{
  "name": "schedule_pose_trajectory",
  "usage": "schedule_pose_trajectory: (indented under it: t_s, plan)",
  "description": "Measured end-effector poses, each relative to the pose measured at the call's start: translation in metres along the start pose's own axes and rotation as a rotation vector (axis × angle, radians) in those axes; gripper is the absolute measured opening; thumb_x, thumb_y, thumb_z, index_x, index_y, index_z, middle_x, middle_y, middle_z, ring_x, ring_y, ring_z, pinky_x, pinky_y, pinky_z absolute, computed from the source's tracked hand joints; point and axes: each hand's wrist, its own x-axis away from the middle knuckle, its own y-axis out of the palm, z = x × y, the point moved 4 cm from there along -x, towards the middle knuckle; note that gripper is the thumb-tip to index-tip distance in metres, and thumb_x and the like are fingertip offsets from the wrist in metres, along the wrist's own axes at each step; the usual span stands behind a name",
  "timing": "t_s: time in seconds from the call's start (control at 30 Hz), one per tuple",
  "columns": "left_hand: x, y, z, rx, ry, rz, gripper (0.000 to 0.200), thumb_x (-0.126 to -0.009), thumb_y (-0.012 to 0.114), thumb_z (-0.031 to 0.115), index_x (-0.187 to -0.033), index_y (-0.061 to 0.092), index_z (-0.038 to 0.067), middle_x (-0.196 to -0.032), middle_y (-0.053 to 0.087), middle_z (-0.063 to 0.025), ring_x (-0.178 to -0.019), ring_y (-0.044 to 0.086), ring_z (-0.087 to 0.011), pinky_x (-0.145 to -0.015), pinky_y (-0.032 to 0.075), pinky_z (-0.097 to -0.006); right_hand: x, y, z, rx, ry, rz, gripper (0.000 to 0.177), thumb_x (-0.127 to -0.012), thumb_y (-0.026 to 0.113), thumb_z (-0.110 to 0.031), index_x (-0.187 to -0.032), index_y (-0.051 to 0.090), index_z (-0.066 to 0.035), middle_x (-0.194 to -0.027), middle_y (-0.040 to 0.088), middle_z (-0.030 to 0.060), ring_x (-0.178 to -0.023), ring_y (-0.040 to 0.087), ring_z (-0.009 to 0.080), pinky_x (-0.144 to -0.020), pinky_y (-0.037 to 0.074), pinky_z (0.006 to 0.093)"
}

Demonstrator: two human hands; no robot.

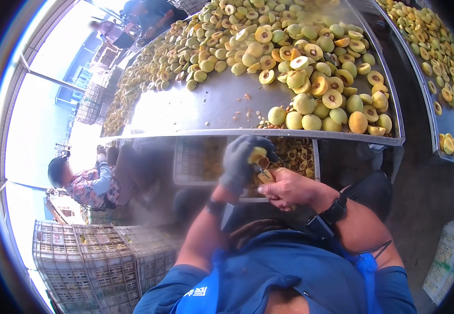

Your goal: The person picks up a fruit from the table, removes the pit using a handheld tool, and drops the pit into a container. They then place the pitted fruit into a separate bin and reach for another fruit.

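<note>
Stone-fruit half (259, 154) in the gloved left hand (240, 165), yellow-handled tool (265, 177) in the right hand (290, 188), above a filled crate (317, 166).

Left hand curled round the fruit half, just off the near edge of the metal desk (185, 112); right hand bare, closed on the tool's handle, its working end at the fruit. Crate below: packed with brown-and-yellow fruit pieces, partly hidden by the hands. Beside it, a pale crate (184, 166), yellowish contents too blurred to identify. Lower left, big slatted crates (83, 259) side by side, contents unclear; another white crate (449, 259) on the floor at far right. Desk carries heaped green-yellow fruit (310, 86), many cut open, loose pits near the rim.
</note>
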Motion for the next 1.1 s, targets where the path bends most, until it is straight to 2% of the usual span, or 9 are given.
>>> schedule_pose_trajectory:
  t_s: [0.13,0.2,0.27,0.43,0.5,0.63,0.77,0.87,1.1]
  plan:
    - [0.007,-0.096,-0.05,0.213,-0.322,0.437,0.023,-0.099,0.058,0.015,-0.105,0.069,-0.005,-0.095,0.073,-0.0154,-0.081,0.072,-0.0267,-0.077,0.059,-0.037,0.01,-0.001,-0.002,0.087,0.227,0.25,0.014,-0.098,0.059,-0.016,-0.096,0.05,-0.007,-0.065,0.053,0.0033,-0.043,0.048,0.0121,-0.04,0.044,0.0294]
    - [0.004,-0.139,-0.044,-0.929,-0.374,0.45,0.026,-0.095,0.069,0.019,-0.108,0.072,-0.003,-0.103,0.074,-0.0151,-0.088,0.072,-0.0219,-0.079,0.055,-0.0327,0.011,-0.007,-0.001,0.266,0.22,0.379,0.015,-0.094,0.062,-0.016,-0.101,0.054,-0.005,-0.072,0.059,0.0069,-0.054,0.055,0.0167,-0.05,0.048,0.0326]
    - [-0.006,-0.143,-0.037,-1.294,-0.146,0.49,0.031,-0.093,0.071,0.02,-0.116,0.07,-0.002,-0.113,0.073,-0.0167,-0.094,0.071,-0.0215,-0.082,0.055,-0.0328,0.006,-0.012,0.005,0.412,0.082,0.441,0.024,-0.088,0.065,-0.016,-0.107,0.063,-0.001,-0.086,0.069,0.012,-0.075,0.066,0.0238,-0.071,0.055,0.0382]
    - [-0.076,-0.023,-0.038,-0.728,-0.117,0.068,0.047,-0.087,0.074,0.017,-0.132,0.064,0.005,-0.11,0.072,-0.0152,-0.091,0.071,-0.0224,-0.083,0.056,-0.0343,0.002,-0.021,-0.004,0.4,-0.156,0.545,0.024,-0.089,0.06,-0.014,-0.108,0.063,0.001,-0.093,0.07,0.0161,-0.085,0.067,0.028,-0.079,0.053,0.0408]
    - [-0.099,0.025,-0.042,-0.941,0.148,-0.119,0.054,-0.076,0.08,0.02,-0.127,0.068,0.01,-0.116,0.069,-0.0188,-0.093,0.071,-0.0336,-0.087,0.056,-0.0398,0.0,-0.024,-0.005,0.38,-0.225,0.611,0.024,-0.089,0.06,-0.014,-0.108,0.062,0.002,-0.092,0.07,0.0163,-0.084,0.067,0.0284,-0.079,0.053,0.0413]
    - [-0.139,0.034,-0.076,-0.956,0.048,-0.308,0.046,-0.078,0.076,0.018,-0.123,0.071,0.011,-0.117,0.07,-0.0164,-0.102,0.069,-0.0345,-0.094,0.054,-0.0381,0.004,-0.031,-0.015,0.338,-0.231,0.693,0.018,-0.091,0.062,-0.012,-0.103,0.058,0.001,-0.081,0.062,0.0082,-0.076,0.056,0.0181,-0.074,0.049,0.0363]
    - [-0.134,0.001,-0.069,0.275,-0.489,-0.166,0.04,-0.082,0.073,0.008,-0.122,0.072,0.008,-0.108,0.074,-0.0128,-0.098,0.072,-0.0225,-0.086,0.056,-0.0326,0.006,-0.043,-0.025,0.251,-0.331,0.747,0.012,-0.094,0.061,-0.011,-0.1,0.057,-0.002,-0.079,0.059,0.0048,-0.068,0.053,0.014,-0.065,0.047,0.0322]
    - [-0.107,0.016,-0.003,-0.714,0.102,-0.238,0.042,-0.082,0.076,0.007,-0.123,0.071,0.007,-0.111,0.074,-0.0107,-0.099,0.071,-0.0176,-0.088,0.055,-0.0321,0.002,-0.049,-0.034,0.093,-0.364,0.662,0.007,-0.098,0.058,-0.009,-0.098,0.053,-0.005,-0.071,0.054,0.0011,-0.051,0.049,0.0084,-0.045,0.042,0.0268]
    - [-0.056,0.038,0.015,-0.285,0.016,-0.169,0.037,-0.097,0.055,0.014,-0.129,0.064,-0.002,-0.112,0.07,-0.011,-0.097,0.067,-0.017,-0.088,0.054,-0.0318,0.017,-0.033,-0.058,0.019,-0.278,0.64,0.007,-0.098,0.055,-0.011,-0.096,0.053,-0.005,-0.064,0.051,0.0006,-0.045,0.048,0.0097,-0.041,0.042,0.0278]
